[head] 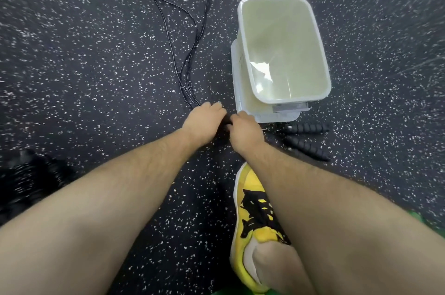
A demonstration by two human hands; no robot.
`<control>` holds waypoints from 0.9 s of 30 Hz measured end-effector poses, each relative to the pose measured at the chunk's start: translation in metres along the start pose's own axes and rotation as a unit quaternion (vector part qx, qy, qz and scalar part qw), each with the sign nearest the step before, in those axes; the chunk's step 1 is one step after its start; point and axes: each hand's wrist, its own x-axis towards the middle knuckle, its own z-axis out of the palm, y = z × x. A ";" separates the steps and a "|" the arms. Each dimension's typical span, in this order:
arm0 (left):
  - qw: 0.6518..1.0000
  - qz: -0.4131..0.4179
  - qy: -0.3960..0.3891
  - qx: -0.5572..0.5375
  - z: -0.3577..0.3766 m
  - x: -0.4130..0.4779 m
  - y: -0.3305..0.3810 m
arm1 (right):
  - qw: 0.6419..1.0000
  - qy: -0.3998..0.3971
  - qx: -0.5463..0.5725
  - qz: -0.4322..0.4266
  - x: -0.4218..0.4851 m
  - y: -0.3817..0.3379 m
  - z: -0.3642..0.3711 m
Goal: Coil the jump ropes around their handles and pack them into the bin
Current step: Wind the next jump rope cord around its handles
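Lying just beside the bin (pixel 289 100), a black handle (pixel 226 122) is gripped by the curled left hand (pixel 204 119) and right hand (pixel 243 126).

The floor (pixel 96 66) looks like matt black rubber, grainy and flecked with white chips. The bin (pixel 296 100) is smooth, translucent whitish plastic with a glossy glare on its inner wall; the lid (pixel 237 71) under it looks like the same plastic. The thin black ropes (pixel 186 92) have a faint plastic sheen. The black handles (pixel 305 128) are ribbed and matt, like foam. The yellow shoe (pixel 250 186) looks soft and matt, with black markings.
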 end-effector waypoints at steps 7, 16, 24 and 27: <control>0.992 0.044 0.114 0.018 -0.073 -0.033 -0.014 | 0.996 0.067 0.039 -0.048 -0.037 -0.027 -0.064; 0.932 -0.148 0.220 -0.248 -0.143 -0.129 -0.002 | 0.982 0.090 0.160 -0.039 -0.092 -0.103 -0.117; 0.784 -0.230 0.056 -0.574 -0.115 -0.190 0.031 | 0.949 0.057 0.309 0.038 -0.101 -0.146 -0.112; 0.777 -0.232 0.049 -0.583 -0.095 -0.194 0.025 | 0.936 0.021 0.348 0.046 -0.090 -0.148 -0.110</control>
